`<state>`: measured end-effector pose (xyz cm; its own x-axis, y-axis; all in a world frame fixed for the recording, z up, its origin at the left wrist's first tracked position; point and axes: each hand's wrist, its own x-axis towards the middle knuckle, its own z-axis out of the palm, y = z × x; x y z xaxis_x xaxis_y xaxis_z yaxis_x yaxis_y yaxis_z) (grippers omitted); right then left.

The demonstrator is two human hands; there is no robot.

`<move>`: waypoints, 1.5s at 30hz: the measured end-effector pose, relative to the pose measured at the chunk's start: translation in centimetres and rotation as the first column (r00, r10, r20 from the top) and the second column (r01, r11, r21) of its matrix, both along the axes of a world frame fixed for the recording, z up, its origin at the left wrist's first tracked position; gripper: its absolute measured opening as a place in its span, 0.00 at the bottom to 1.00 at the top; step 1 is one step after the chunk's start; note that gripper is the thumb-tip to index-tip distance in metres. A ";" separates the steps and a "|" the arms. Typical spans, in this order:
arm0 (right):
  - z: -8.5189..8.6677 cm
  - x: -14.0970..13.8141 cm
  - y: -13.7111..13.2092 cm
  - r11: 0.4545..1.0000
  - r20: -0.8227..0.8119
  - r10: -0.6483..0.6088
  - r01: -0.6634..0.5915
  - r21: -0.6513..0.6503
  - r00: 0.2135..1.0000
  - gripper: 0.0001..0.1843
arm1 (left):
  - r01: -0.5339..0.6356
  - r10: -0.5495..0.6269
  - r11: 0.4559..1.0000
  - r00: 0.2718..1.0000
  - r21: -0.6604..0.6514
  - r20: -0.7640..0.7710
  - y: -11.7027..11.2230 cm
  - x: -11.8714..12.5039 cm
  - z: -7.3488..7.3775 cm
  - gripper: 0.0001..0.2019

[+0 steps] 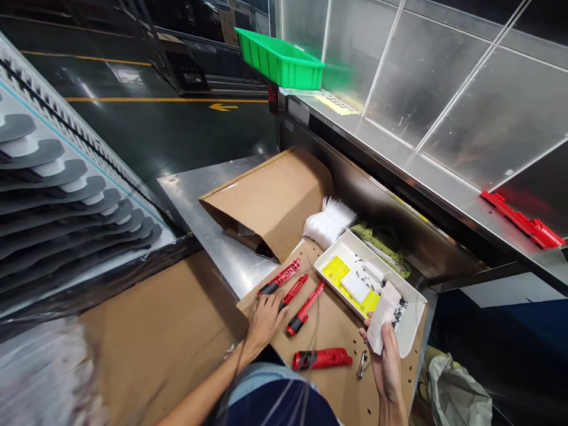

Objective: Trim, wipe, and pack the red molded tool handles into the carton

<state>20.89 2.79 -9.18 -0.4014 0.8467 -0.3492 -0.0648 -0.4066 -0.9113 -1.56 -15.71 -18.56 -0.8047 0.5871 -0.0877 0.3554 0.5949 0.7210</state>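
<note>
My left hand (265, 319) reaches over the lower ends of two red and black plastic housings, the left housing (281, 277) and the middle housing (294, 291). Its fingers are spread, with the tips touching or very near them. A third slim housing (306, 309) lies just to the right. My right hand (389, 367) pinches a folded white sheet (384, 316), paper or cloth, over the front edge of a white tray (412, 331). Inside the tray are small black bits, yellow labels and white blocks. Nearer my body lie a bigger red housing (326, 358) and a small metal clipper-like tool (361, 365).
Brown cardboard (284, 340) covers the work surface, dotted with black bits. Behind stand an open cardboard box (275, 198) and a stack of white sheets (328, 222). A metal shelf carries a green bin (281, 59) and a red part (521, 219). Grey stacked pieces (75, 189) are at left.
</note>
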 end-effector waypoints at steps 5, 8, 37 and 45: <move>0.8 -0.3 -0.7 0.981 0.134 0.070 -0.092 0.170 0.988 0.40 | -0.059 0.015 0.983 0.968 0.172 0.249 -0.5 0.9 3.7 0.29; 1.9 -1.4 -2.4 0.876 0.270 0.145 -0.250 0.412 0.952 0.38 | -0.174 -0.081 0.936 0.741 0.306 0.667 0.3 3.1 7.7 0.32; 6.3 -1.0 -1.7 0.093 0.513 -0.207 -0.505 0.858 0.833 0.23 | -0.017 -0.326 0.942 0.200 0.336 0.924 6.0 8.0 16.5 0.46; 6.1 -0.9 -2.2 0.085 0.516 -0.240 -0.511 0.855 0.822 0.23 | 0.017 -0.341 0.932 0.389 0.363 0.856 6.3 8.2 15.9 0.50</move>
<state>20.01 0.63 -3.08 -0.6762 0.5062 0.5353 0.3817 0.8622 -0.3332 6.61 -9.39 -2.67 -0.2222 0.8323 -0.5078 -0.5154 0.3418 0.7858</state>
